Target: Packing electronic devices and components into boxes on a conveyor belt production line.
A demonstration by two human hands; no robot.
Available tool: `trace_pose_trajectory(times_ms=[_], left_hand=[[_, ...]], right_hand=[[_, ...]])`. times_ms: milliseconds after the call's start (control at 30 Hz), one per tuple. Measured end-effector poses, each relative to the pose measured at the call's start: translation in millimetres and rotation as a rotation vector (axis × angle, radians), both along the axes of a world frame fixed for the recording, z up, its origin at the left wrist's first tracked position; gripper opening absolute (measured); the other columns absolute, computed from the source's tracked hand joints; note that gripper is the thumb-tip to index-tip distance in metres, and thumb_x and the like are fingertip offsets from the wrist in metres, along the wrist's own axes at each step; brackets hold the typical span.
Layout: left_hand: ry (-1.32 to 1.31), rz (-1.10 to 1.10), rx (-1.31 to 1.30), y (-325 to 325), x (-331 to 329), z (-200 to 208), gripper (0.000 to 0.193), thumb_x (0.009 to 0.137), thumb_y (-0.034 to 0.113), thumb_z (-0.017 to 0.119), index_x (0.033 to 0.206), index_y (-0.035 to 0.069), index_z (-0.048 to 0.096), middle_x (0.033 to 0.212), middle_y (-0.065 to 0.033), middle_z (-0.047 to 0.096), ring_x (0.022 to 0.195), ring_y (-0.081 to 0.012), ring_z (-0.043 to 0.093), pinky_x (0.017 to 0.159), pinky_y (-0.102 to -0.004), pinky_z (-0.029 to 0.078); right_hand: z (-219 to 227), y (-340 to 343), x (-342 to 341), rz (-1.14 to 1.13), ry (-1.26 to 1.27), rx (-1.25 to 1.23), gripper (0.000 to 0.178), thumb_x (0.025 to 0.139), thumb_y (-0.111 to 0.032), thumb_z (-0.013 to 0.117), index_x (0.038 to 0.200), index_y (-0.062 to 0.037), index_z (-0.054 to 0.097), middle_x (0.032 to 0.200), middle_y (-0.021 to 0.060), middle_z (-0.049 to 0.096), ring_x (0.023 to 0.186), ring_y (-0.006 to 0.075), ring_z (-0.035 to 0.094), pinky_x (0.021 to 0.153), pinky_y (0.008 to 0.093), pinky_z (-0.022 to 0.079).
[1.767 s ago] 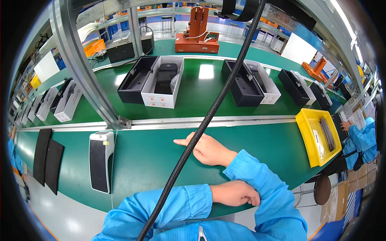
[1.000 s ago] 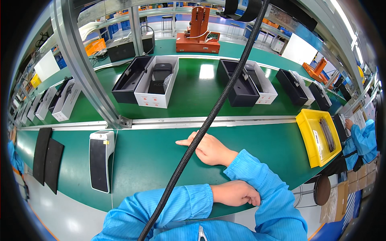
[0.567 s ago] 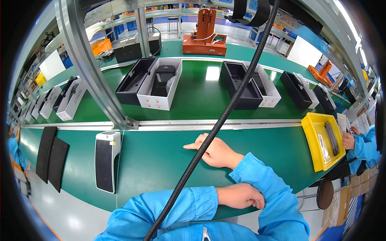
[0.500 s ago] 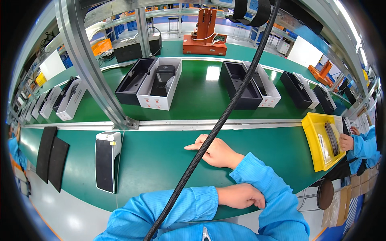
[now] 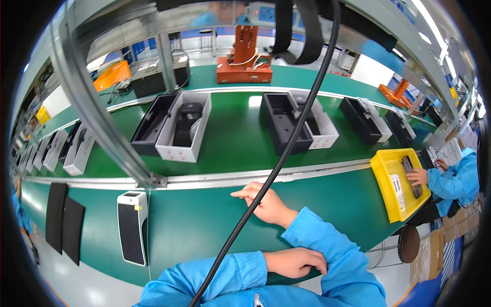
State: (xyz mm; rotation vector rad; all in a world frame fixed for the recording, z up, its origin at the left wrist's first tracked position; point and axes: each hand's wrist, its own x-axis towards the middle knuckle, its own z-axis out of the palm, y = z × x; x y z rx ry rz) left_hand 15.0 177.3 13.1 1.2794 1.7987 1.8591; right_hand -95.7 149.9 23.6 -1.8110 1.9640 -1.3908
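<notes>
My forearms cross in blue sleeves over the green bench. My left hand (image 5: 295, 262) lies near the bench's front edge, fingers loosely bent beside my right sleeve, with nothing held. Farther forward, my right hand (image 5: 266, 205) rests over the bench, index finger stretched leftward, also holding nothing. To the left stands a white device with a long dark front panel (image 5: 131, 231) and a small yellow sticker near its top. Two black flat pads (image 5: 64, 222) overlap at the bench's left end. A black cable (image 5: 240, 224) crosses the view in front of my right hand.
Beyond a metal rail, open boxes (image 5: 184, 148) with dark lids line a green conveyor. A yellow bin (image 5: 387, 189) of dark strips sits at right, with a co-worker's hand (image 5: 418, 177) in it. A metal post (image 5: 97, 112) rises at left; an orange-red fixture (image 5: 244, 75) stands behind.
The view has tilted, so the scene sits lower and a little left. The co-worker's hand has moved from the yellow bin's right side onto the strips inside. My hands keep their pose.
</notes>
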Motion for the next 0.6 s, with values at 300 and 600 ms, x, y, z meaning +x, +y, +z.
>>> trace_pose_trajectory(times_ms=[300,600], left_hand=[[-0.317,0.073,0.077,-8,-13,2,0.032,0.091,-0.002,0.052,0.121,0.005,0.060,0.113,-0.0087,0.062,0.100,-0.0173,0.059,0.086,-0.0289,0.048],[-0.213,0.224,0.173,0,-26,-11,0.015,0.089,0.009,0.058,0.103,0.003,0.061,0.097,-0.0113,0.061,0.089,-0.0234,0.060,0.077,-0.0345,0.048]], right_hand=[[114,-33,-208,-0.962,0.468,-0.266,0.027,0.085,-0.006,0.058,0.112,-0.0031,0.061,0.108,0.0162,0.062,0.104,0.0369,0.055,0.089,0.0451,0.045],[-3,-57,-421,-0.848,0.415,0.382,0.049,0.084,-0.029,0.064,0.125,-0.0024,0.057,0.118,0.0250,0.060,0.111,0.0422,0.056,0.096,0.0464,0.046]])
